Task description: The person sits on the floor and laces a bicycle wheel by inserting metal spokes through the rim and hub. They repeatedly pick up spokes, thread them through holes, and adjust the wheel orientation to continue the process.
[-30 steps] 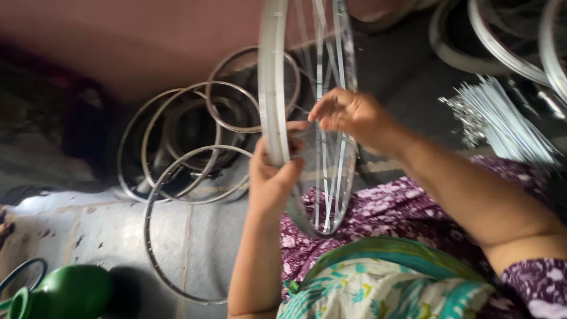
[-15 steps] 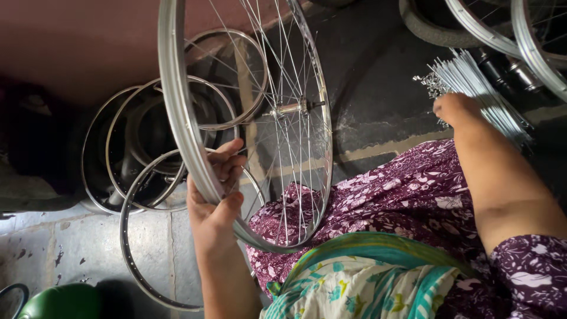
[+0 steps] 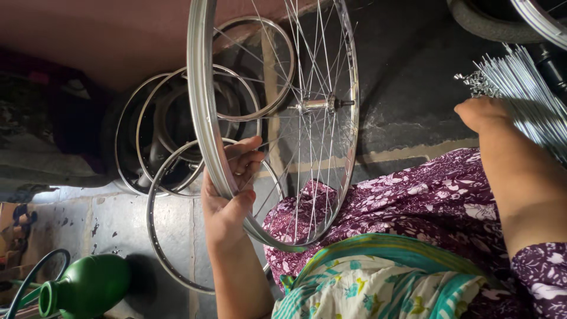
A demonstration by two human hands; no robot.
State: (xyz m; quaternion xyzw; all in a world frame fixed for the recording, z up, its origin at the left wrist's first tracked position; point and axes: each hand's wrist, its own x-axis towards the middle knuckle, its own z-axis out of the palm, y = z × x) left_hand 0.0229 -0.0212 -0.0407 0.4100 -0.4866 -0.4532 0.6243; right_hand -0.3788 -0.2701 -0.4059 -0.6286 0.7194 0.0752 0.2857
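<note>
1. Gripping a spoked bicycle wheel by its rim with the left hand: thumb on the near side, fingers curled through the spokes on the far side, clamped tight.
2. Held upright and edge-on over the lap, bottom of the rim touching the purple floral cloth, hub pointing right.
3. Reaching out with the right hand to the bundle of loose spokes, touching its near end. Seen only from the back, fingertips hidden, so impossible to tell whether spread or pinching.
4. By the look of it, a steadying-and-fetching step: wheel kept still on one side, spoke stock met on the other. Calls for a fine pinch to part one thin wire from its neighbours (tightly packed, easy to lift several at once), and for a firm grip on the rim meanwhile.
5. Counted: one laced wheel in hand; one hub; one spoke bundle, too many spokes to number.
6. Leaning against the wall behind, four bare rims as far as can be told, overlapping one another.
7. Also one green watering can at lower left, one dark tyre at upper right, and a slice of one more wheel just beside it.
</note>
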